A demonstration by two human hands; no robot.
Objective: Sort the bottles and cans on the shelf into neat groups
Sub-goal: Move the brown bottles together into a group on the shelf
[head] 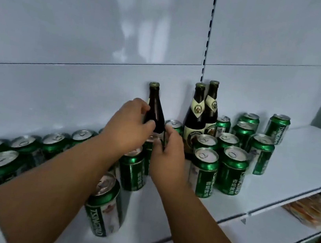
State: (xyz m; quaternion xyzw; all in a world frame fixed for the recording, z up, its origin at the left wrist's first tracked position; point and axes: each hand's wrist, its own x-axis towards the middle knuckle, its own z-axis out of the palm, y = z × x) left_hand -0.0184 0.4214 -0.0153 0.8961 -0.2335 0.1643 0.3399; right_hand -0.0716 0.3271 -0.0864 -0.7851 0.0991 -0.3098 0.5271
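Observation:
A brown glass bottle (156, 108) with a gold cap stands at the back of the white shelf (298, 159). My left hand (128, 125) grips its body from the left. My right hand (168, 151) is just to the right and lower, its fingers curled round a green can (148, 150) that is mostly hidden between my hands. Two more labelled brown bottles (196, 114) stand side by side against the back wall to the right. Several green cans (231, 170) cluster in front of and beside those two bottles.
A row of green cans (55, 141) runs along the back wall on the left, and one can (104, 206) stands near the front edge under my left forearm. Packaged goods (308, 208) lie on the shelf below. The shelf's right end is bare.

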